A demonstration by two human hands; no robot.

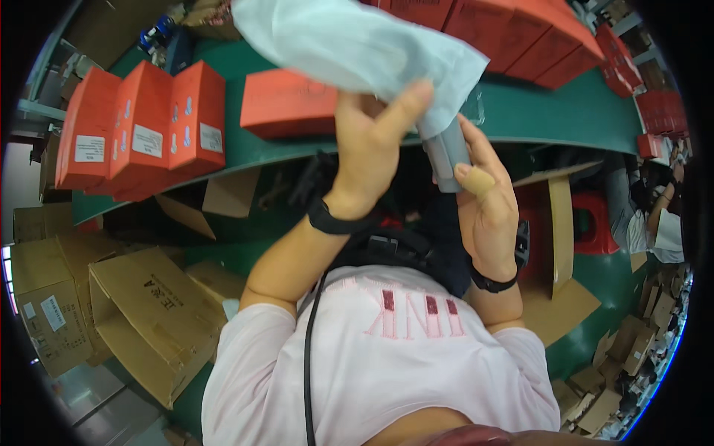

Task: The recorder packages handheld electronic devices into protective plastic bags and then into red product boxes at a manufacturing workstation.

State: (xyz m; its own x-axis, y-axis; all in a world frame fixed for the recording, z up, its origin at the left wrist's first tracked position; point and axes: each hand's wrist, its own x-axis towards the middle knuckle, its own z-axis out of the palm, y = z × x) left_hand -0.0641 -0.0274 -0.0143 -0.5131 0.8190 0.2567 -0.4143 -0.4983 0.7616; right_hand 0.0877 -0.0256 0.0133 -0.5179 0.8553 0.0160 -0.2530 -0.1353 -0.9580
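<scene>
A white, cloudy plastic bag point(364, 56) is held up over the green table, with a longish thing inside whose kind I cannot make out. From the bag's near end sticks a smooth grey, handle-like piece point(444, 156). My left hand point(372, 137) grips the bag from below, its thumb pressed on the plastic and its other fingers partly hidden. My right hand point(487, 193), with a tan bandage on the thumb, closes round the grey piece from the right side. A red-orange box point(286, 104) lies on the table just behind my left hand.
Three red-orange boxes point(145, 126) stand at the left of the green table point(573, 123); several more boxes point(513, 37) line its far right. Open cardboard cartons point(149, 312) sit on the floor at the left. A red stool point(595, 223) and another person's arm point(662, 204) are at the right.
</scene>
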